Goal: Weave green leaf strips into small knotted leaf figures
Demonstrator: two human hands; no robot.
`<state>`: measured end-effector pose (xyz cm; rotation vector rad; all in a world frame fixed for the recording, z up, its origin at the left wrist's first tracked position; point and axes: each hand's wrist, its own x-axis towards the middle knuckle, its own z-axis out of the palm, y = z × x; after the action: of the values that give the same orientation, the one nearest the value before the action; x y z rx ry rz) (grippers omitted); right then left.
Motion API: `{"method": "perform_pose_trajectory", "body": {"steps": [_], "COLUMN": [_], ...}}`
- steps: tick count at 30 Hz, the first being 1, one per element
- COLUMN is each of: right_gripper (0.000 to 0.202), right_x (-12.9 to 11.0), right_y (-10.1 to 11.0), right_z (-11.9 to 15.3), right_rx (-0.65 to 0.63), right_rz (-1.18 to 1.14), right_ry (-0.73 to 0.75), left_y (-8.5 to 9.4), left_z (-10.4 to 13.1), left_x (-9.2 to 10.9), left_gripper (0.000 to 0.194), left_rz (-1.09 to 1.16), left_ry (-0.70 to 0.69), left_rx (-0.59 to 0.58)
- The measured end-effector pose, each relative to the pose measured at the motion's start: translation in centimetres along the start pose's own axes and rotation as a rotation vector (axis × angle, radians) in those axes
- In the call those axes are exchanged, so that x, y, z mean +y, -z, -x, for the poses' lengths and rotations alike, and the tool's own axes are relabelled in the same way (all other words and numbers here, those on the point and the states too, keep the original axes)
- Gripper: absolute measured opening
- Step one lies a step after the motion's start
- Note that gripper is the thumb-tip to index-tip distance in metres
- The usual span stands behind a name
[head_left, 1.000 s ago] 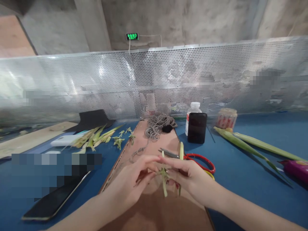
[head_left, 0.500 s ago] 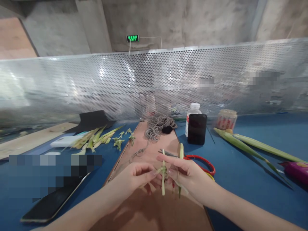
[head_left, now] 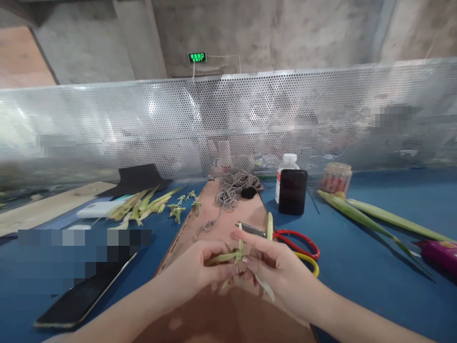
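A small knot of woven green leaf strips (head_left: 238, 256) is pinched between my two hands above the cardboard. My left hand (head_left: 210, 262) is closed on its left side, with one pale strip lying along the fingers. From the right, my right hand (head_left: 269, 257) grips the knot between thumb and fingers. Loose strip ends stick up and hang down beneath the fingers. Just beyond my right hand lie scissors (head_left: 300, 243) with one red and one yellow handle loop. My fingers hide part of the weave.
Cardboard (head_left: 235, 309) lies under my hands, with a grey cord bundle (head_left: 237, 188) at its far end. Left are leaf pieces (head_left: 143, 207) and a dark phone-like slab (head_left: 85, 295). Right stand a black box (head_left: 293, 192), a white bottle (head_left: 289, 162), a jar (head_left: 336, 177) and long leaves (head_left: 360, 214).
The woven knot has turned in my fingers, and a strip now points left along my left hand. My right hand has shifted slightly, showing more of the scissors.
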<state>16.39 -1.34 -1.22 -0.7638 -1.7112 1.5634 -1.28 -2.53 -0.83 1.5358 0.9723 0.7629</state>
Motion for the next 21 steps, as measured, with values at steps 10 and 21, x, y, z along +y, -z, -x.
{"method": "perform_pose_trajectory", "body": {"steps": [10,21], "right_gripper": [0.045,0.048], "right_x": [0.0,-1.1], "right_y": [0.3,0.9], "right_z": [0.1,0.3], "right_rx": [0.006,0.048], "right_rz": [0.156,0.256], "right_ry": [0.048,0.031], "left_y": [-0.1,0.2], "left_z": [0.1,0.2], "left_x": [0.3,0.2], "left_gripper": [0.025,0.034], "left_rz": [-0.099,-0.012], "left_ry": [0.020,-0.039], "left_rx": [0.012,0.029]}}
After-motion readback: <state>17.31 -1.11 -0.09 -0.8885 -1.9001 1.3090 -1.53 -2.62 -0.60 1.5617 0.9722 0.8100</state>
